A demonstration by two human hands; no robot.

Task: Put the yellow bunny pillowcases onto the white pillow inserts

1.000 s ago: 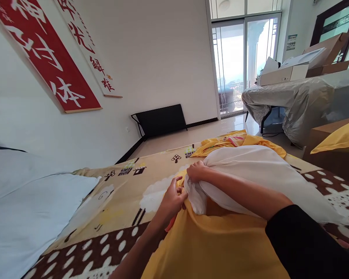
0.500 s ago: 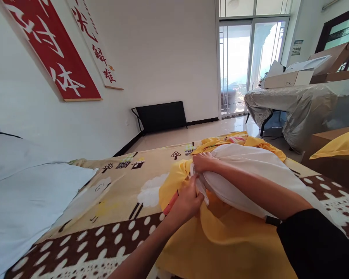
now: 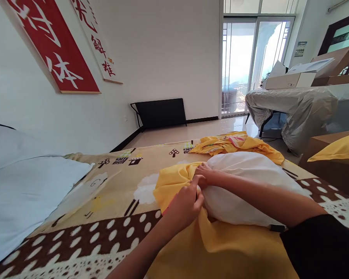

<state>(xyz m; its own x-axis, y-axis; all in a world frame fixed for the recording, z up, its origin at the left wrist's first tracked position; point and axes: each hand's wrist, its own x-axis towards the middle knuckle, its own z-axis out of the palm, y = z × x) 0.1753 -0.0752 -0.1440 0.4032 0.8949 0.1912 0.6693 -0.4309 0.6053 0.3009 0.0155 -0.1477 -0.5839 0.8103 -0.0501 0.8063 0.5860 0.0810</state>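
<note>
White plump pillow (image 3: 247, 163), long axis crosswise, was gripped at left end by right hand (image 3: 205, 174), yellow cloth cover (image 3: 221, 246) pinched by left hand (image 3: 189, 199), beige patterned blanket (image 3: 122, 186) exposed leftward.

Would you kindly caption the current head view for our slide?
Left hand and right hand meet where yellow fabric touches white pillow.

On the blanket (image 3: 110, 190), I see a pillow (image 3: 235, 207) with a cover (image 3: 215, 252) before it, a cloth (image 3: 218, 145) behind, another pillow (image 3: 31, 193) left.

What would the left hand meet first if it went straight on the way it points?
The left hand would probably meet the right hand, just ahead; whether they already touch is unclear.
</note>
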